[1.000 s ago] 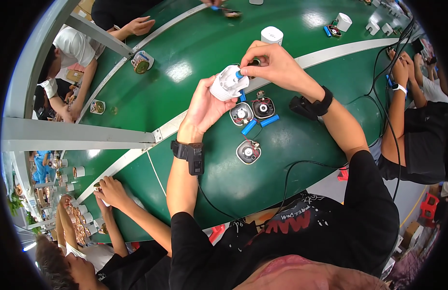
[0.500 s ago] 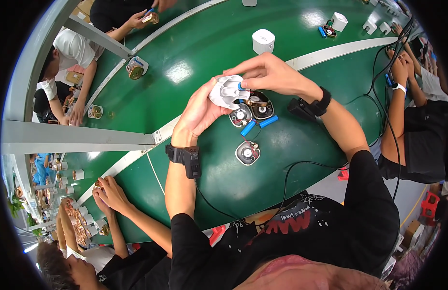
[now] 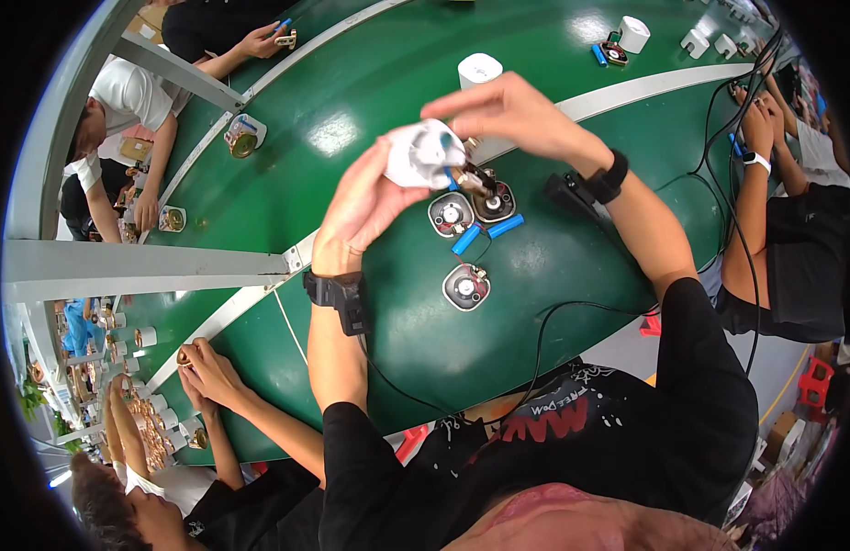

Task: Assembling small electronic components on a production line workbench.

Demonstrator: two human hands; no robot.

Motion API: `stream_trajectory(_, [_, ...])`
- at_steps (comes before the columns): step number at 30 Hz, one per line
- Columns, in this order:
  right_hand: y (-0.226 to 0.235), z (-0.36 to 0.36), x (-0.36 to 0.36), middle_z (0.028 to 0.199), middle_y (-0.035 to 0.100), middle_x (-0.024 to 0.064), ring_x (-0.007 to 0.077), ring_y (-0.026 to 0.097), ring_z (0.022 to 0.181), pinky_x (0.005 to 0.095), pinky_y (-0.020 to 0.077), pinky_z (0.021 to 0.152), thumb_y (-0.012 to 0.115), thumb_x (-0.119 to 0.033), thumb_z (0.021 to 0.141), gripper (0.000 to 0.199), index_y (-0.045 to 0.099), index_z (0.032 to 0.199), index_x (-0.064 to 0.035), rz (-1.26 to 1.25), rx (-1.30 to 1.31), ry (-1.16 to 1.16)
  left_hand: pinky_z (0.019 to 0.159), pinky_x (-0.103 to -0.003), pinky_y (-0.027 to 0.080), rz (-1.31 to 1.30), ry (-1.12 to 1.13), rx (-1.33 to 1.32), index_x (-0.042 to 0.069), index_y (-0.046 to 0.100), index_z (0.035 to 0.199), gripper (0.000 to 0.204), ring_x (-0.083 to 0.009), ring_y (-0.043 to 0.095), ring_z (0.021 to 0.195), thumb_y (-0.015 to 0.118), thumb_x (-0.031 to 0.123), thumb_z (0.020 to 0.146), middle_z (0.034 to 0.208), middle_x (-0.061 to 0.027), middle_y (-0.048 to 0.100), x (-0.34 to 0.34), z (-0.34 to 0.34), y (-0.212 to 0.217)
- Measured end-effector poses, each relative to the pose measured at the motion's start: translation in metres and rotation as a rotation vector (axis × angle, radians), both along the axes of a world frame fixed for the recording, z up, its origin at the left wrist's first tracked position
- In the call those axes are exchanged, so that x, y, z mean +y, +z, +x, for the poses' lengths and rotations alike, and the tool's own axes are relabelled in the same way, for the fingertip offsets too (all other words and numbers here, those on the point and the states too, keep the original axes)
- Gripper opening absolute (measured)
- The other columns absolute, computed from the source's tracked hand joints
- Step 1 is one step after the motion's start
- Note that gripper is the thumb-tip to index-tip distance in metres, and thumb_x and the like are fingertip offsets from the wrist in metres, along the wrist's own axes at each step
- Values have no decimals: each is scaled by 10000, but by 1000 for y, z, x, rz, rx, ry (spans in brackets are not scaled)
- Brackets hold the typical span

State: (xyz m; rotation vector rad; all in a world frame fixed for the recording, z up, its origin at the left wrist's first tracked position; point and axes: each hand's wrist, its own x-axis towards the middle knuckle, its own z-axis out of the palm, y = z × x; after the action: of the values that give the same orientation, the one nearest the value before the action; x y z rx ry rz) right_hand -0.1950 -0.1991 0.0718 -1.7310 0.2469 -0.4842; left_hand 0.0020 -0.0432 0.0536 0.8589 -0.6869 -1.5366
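My left hand (image 3: pixel 363 204) is wrapped around a white plastic housing (image 3: pixel 412 158), tilted so that its open end faces right. My right hand (image 3: pixel 517 118) hovers beside that end, fingers stretched out and the index finger over the housing's upper edge; any contact is unclear. A blurred bronze-and-dark speaker part (image 3: pixel 478 180) shows just below the opening. Underneath, two round speaker units (image 3: pixel 452 213) lie side by side on the green table, with blue cylindrical cells (image 3: pixel 507 227) on wires near them. Another speaker unit (image 3: pixel 466 286) lies closer to me.
A white housing (image 3: pixel 480 71) stands beyond my hands, and another housing (image 3: pixel 634 35) farther right beside a speaker with a blue cell. A grey metal post (image 3: pixel 159 264) juts in from the left. Black cables (image 3: pixel 572 312) cross the table. Co-workers sit on both sides.
The housing in my left hand has shifted slightly left and turned. My right fingers, earlier at a blue cell in its opening, have straightened and come off it.
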Motion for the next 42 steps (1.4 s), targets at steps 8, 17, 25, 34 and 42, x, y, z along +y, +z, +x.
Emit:
stream_trajectory(8, [-23,-61,-114,1160,674,36,145,631,1027,322,491,883,613,-336,922,372,681,1180,-77,-75,213,-669,1032,-410,438,-185,462,-225,7,426,1350,649,-251,566,1164,764,134,810,1301,-154,541,17,88,-45])
stream_trajectory(17, [-100,-143,-218,1015,704,147,258,656,970,354,497,856,684,-344,845,420,678,1154,-59,-534,498,-1108,984,-338,423,69,806,-930,-42,457,1251,664,-209,566,1142,804,78,697,1214,-168,580,22,128,-75])
stream_trajectory(25, [-80,-98,-180,931,695,176,346,669,874,422,526,778,708,-320,822,383,659,1106,-69,-822,705,-995,996,-416,412,446,1021,-1681,-76,332,1332,801,-307,522,1147,804,126,717,1239,-233,504,30,111,-40])
stream_trajectory(34, [-62,-94,-176,835,682,122,243,670,728,342,539,632,655,-272,865,288,629,945,3,-429,688,-821,1012,-451,395,-318,691,-1542,-19,410,1293,706,-357,470,1172,779,241,751,1252,-228,466,-50,-15,-2])
stream_trajectory(42, [-79,-71,-123,897,632,32,93,551,683,197,483,530,540,-162,941,200,582,1069,-14,1120,-100,-7,927,-479,475,-169,261,-1673,27,447,1311,715,-388,534,1102,792,231,719,1211,-232,525,-109,-31,-23])
